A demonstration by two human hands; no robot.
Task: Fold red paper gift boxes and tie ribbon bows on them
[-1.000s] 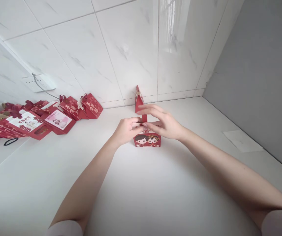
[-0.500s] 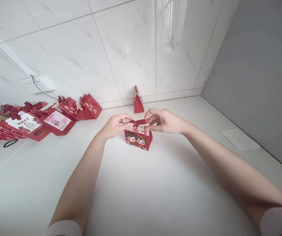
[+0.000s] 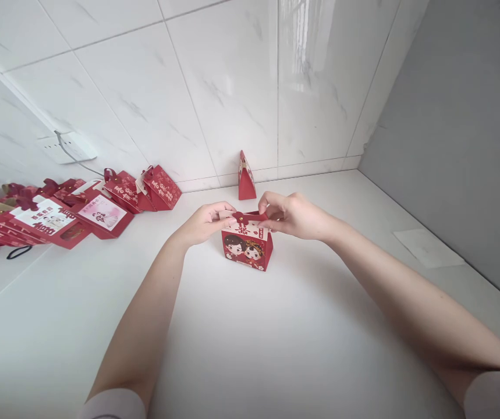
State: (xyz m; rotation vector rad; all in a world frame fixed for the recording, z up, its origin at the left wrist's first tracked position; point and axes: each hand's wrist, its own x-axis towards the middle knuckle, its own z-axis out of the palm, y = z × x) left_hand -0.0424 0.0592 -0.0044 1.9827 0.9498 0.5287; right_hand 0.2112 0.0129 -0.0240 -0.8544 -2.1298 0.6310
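Note:
A red gift box (image 3: 247,253) with two cartoon faces printed on its front stands upright on the white table. Its top narrows to a ridge, with a red flower-shaped piece and a gold dot at the middle. My left hand (image 3: 208,222) pinches the top left corner of the box, thumb in front. At the top right, my right hand (image 3: 284,215) is closed on the red upper edge between thumb and fingers. Fingers cover both ends of the ridge. Behind them, another red box (image 3: 247,185) stands with its narrow triangular side facing me.
Several red gift boxes with ribbons (image 3: 101,214) lie crowded at the left along the tiled wall (image 3: 223,87). A power socket (image 3: 70,146) with a grey cable sits above them. At right, a white sheet (image 3: 426,247) lies near the grey panel (image 3: 459,145).
The red strip along the box's top has come down flatter against the ridge, and the flower piece shows more clearly. The front has turned slightly toward me. Both hands keep their grip.

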